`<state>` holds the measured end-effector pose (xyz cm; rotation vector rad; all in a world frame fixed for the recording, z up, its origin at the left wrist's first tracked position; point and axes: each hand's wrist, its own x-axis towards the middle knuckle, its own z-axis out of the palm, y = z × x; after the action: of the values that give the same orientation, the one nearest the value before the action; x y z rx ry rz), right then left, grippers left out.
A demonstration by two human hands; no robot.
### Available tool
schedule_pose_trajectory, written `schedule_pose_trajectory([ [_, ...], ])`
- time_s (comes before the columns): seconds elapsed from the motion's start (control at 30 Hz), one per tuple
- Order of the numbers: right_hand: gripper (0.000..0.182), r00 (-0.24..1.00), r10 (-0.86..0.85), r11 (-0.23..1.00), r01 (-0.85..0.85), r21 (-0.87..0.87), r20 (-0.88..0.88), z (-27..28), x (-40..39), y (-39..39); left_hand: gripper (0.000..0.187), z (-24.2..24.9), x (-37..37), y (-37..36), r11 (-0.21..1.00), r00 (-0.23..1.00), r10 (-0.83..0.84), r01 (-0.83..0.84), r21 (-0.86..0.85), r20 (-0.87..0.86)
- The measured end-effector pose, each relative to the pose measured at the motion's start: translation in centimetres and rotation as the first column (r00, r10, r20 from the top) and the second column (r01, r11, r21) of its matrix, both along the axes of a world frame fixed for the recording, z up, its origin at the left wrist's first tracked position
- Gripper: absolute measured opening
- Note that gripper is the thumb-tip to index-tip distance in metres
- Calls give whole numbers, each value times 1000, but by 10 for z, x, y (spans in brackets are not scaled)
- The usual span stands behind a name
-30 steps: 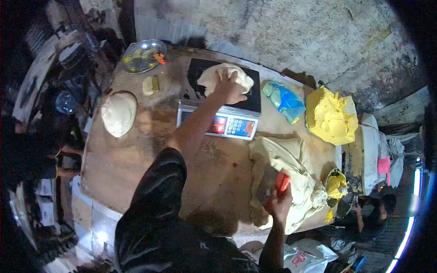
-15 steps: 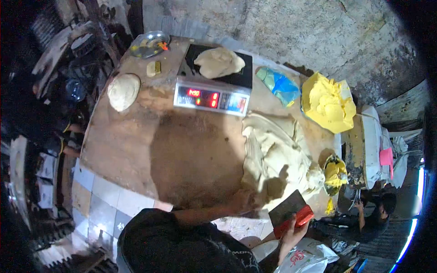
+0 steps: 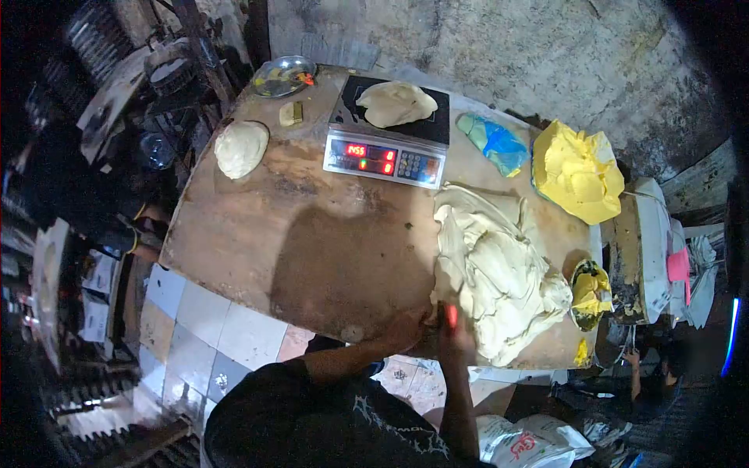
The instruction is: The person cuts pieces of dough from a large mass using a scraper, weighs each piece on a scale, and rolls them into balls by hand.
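My right hand [image 3: 459, 342], blurred by motion, grips a dough scraper by its red handle [image 3: 452, 316] at the near left edge of a large pale dough mass [image 3: 507, 273]. Its blade is not clear in this frame. Beside it, my left hand [image 3: 404, 329] is low over the table's near edge, close to the dough. Its fingers are dark and smeared. On the black plate of a digital scale [image 3: 386, 160], whose red display appears to read 1455, rests a flattened dough piece [image 3: 396, 104]. A rounded dough lump [image 3: 241, 149] sits further left.
The wooden table [image 3: 234, 210] also bears a metal plate [image 3: 282, 77], a small yellowish block [image 3: 291, 114], a blue-green plastic bag [image 3: 498, 146], a yellow mass in wrapping [image 3: 577, 173] and a bowl [image 3: 591, 296]. Other people's hands [image 3: 152, 234] show at left and right [image 3: 633, 357].
My right hand has brought the scraper up and left from beyond the table edge to the dough. My left hand stays near the dough's edge. The view has shifted slightly.
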<state>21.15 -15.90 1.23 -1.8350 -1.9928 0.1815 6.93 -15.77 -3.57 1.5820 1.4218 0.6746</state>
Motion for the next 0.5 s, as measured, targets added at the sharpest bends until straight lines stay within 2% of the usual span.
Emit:
schedule_pose_trajectory([
  [0.03,37,997,11,973,5,-230,71,-16,-9,26,28,-8,-7,1,1000,1000,-9,9,-6,4],
  [0.07,38,990,41,898,24,-439,139,-16,-22,57,28,-16,-16,9,985,974,149,-132,-107,173],
  [0.1,38,989,36,899,31,-437,145,-5,-36,81,27,-27,-27,20,941,895,313,-248,-230,317],
  [0.13,38,998,-19,937,-1,-350,-54,13,-51,99,27,-66,-40,39,889,881,386,-276,-365,273],
  [0.17,39,968,-54,965,-12,-261,-244,23,-58,111,26,-63,-64,55,902,737,396,-202,-380,548],
  [0.2,40,957,23,998,-41,-56,-290,4,-49,126,25,-54,-91,87,920,509,384,-136,-368,771],
  [0.23,38,820,-66,995,11,-99,-568,5,-49,138,23,-26,-112,125,880,397,475,-183,-439,785],
  [0.27,37,753,-89,995,34,-97,-652,31,-59,141,21,10,-132,154,824,281,567,-211,-526,774],
  [0.3,35,675,-111,994,63,-93,-729,65,-71,143,18,40,-140,187,838,220,504,-359,-411,835],
  [0.33,34,658,-145,989,116,-91,-739,83,-76,144,15,66,-147,226,819,175,414,-501,-281,893],
  [0.37,34,640,-179,981,172,-88,-747,91,-74,140,11,81,-156,263,738,416,435,-672,-52,798],
  [0.4,35,682,-181,966,258,1,-708,85,-64,137,11,109,-161,296,690,399,435,-724,-14,807],
  [0.43,35,689,-197,955,294,21,-698,97,-66,131,14,116,-167,332,595,448,375,-788,160,811],
  [0.47,36,648,-264,942,333,-46,-714,105,-63,121,16,148,-179,351,515,494,380,-815,264,782],
  [0.5,36,602,-330,923,369,-113,-728,108,-59,113,18,157,-190,383,351,538,386,-837,420,749],
])
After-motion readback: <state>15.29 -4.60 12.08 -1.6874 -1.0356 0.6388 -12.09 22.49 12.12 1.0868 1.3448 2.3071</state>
